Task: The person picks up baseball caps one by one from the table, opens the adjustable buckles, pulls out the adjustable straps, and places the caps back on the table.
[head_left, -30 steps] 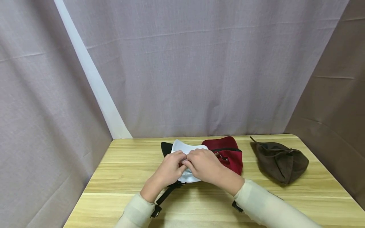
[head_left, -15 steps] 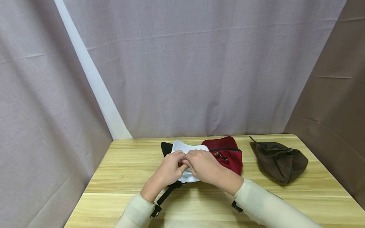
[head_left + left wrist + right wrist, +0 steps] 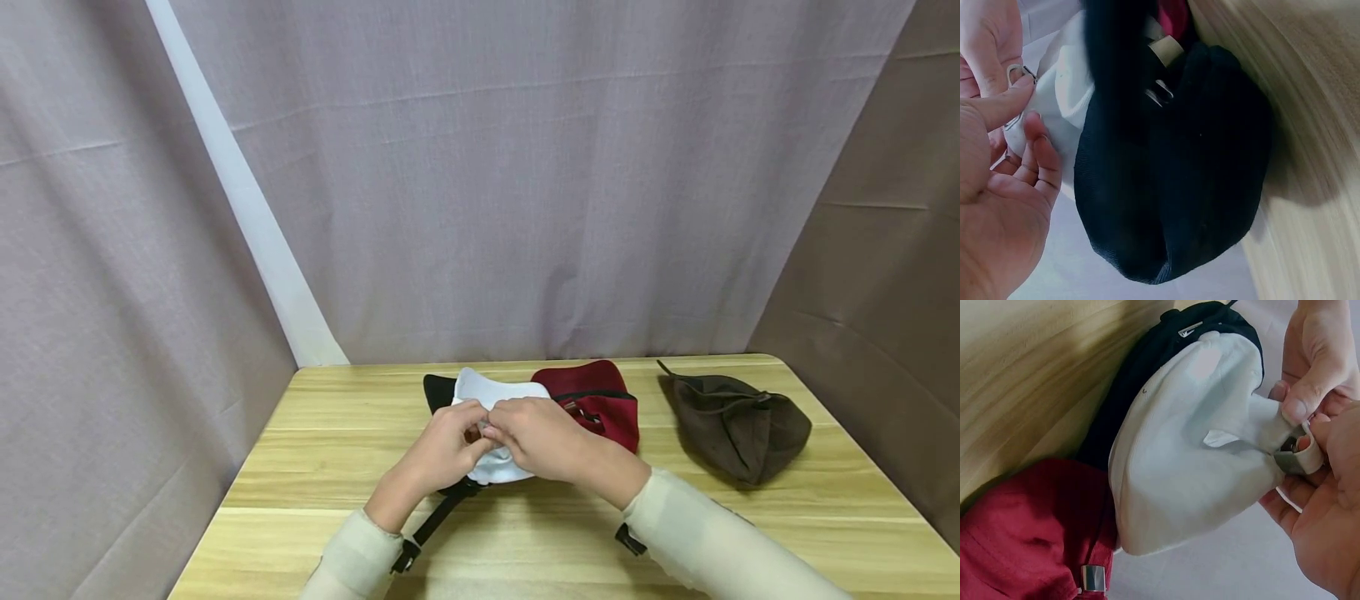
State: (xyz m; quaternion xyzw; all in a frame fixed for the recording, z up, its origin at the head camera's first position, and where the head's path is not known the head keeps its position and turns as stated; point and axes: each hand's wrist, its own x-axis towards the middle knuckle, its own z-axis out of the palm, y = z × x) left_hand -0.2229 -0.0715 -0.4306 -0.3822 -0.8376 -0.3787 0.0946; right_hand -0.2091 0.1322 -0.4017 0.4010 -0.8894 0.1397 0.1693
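Note:
A white cap (image 3: 495, 387) lies in the middle of the table, under both hands. In the right wrist view its back strap (image 3: 1314, 452) forms a loop by a metal buckle (image 3: 1288, 463). My left hand (image 3: 442, 450) pinches the cap's back beside the buckle, thumb on top. From the other side, my right hand (image 3: 543, 442) pinches the strap with thumb and fingers. The fingertips of both hands nearly meet and partly hide the buckle. A black cap (image 3: 1172, 169) sits close against the white cap on its left, and a red cap (image 3: 588, 380) on its right.
Farther right, a dark brown hat (image 3: 738, 429) with a cord lies collapsed on the wooden table (image 3: 300, 467). A black strap (image 3: 442, 517) is by the left wrist. Grey curtains (image 3: 480, 183) hang behind the table and at its sides.
The right hand and forearm have shifted slightly to the right and down. The left hand stays nearly in place, and the caps have hardly moved.

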